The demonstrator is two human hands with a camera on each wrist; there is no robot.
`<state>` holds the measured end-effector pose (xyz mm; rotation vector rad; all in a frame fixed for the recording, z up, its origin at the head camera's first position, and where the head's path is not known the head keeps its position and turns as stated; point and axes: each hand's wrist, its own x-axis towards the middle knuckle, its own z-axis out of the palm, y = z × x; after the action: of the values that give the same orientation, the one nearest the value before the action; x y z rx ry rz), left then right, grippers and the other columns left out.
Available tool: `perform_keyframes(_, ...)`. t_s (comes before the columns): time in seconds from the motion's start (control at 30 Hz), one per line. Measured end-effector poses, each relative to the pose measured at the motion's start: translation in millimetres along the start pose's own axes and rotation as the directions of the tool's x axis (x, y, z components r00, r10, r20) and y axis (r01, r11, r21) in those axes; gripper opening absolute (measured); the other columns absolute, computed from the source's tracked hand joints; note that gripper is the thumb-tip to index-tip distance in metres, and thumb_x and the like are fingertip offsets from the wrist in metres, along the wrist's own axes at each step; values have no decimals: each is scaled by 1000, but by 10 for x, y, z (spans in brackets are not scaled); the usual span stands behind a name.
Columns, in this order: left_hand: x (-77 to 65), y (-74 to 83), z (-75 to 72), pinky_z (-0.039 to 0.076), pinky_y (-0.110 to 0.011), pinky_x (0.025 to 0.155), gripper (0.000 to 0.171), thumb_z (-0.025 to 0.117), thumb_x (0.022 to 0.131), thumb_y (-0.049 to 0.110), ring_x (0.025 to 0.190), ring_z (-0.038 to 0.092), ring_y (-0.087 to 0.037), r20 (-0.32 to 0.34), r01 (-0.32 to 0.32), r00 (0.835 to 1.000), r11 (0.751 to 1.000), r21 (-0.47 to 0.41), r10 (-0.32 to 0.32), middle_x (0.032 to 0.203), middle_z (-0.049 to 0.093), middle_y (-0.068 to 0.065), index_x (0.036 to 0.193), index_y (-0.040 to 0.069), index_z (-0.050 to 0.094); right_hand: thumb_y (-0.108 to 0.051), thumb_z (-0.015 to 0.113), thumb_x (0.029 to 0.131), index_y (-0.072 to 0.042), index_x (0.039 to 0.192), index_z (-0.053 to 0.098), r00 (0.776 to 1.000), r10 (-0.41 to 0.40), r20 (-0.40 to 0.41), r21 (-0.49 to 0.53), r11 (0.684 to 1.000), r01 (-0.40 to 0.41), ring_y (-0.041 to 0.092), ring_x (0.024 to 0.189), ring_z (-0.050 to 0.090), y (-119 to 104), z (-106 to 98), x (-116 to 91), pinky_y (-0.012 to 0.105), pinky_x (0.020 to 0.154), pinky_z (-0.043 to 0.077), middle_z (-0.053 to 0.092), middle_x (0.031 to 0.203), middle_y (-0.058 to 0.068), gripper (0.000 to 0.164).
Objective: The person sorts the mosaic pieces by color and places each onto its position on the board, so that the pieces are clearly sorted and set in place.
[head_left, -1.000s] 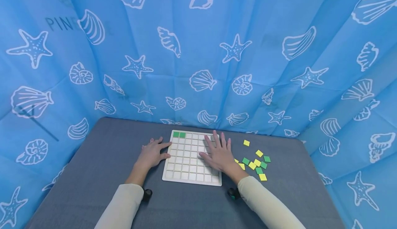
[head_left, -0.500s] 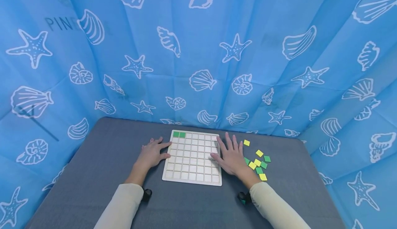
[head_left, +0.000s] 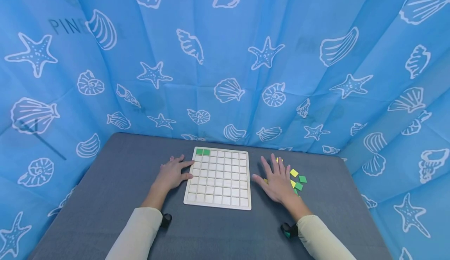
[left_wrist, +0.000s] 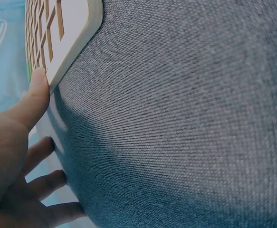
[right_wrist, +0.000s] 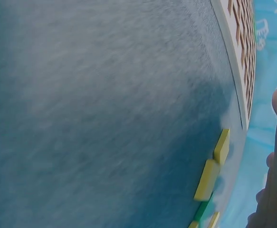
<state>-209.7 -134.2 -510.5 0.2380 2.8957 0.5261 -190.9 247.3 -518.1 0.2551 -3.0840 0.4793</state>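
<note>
A pale wooden grid board [head_left: 218, 178] lies on the grey table, with two green square tiles [head_left: 203, 152] side by side in its far left corner. My left hand [head_left: 171, 174] rests at the board's left edge, thumb and forefinger touching the rim; in the left wrist view the thumb [left_wrist: 36, 95] lies on the corner area. To the right of the board my right hand [head_left: 277, 181] hovers over loose yellow and green tiles, fingers spread and holding nothing. It hides part of the pile. In the right wrist view yellow tiles [right_wrist: 207, 180] lie below the hand.
Several loose tiles, among them a green one [head_left: 303, 179] and a yellow one [head_left: 294, 173], are scattered right of the board. A blue curtain [head_left: 225, 56] with white shell prints hangs behind the grey table [head_left: 218, 232].
My right hand has moved from over the board's right side to the right, off the board and over the loose tiles. The left hand stays at the board's left edge.
</note>
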Motion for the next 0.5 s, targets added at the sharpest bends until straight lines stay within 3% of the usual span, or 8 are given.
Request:
perform_keyframes(0.27,4,7,-1,29,-81,110,60,68,96,41,150,27,-56,1,9,1000,1000,3,-9,164,36,-21,152,27,51,-62,48,102,-15,164,25,998,55,15,-21,998,-55,52,156,8,169,-90,-141,78,120,4,13,169,26,81)
perform_keyframes(0.5,15,5,20,28,-81,110,61,69,96,42,150,26,-56,4,12,1000,1000,0,-12,164,36,-21,152,27,51,-55,50,104,-14,162,29,999,49,22,37,998,-49,56,154,9,318,-137,-238,79,118,4,14,168,28,74)
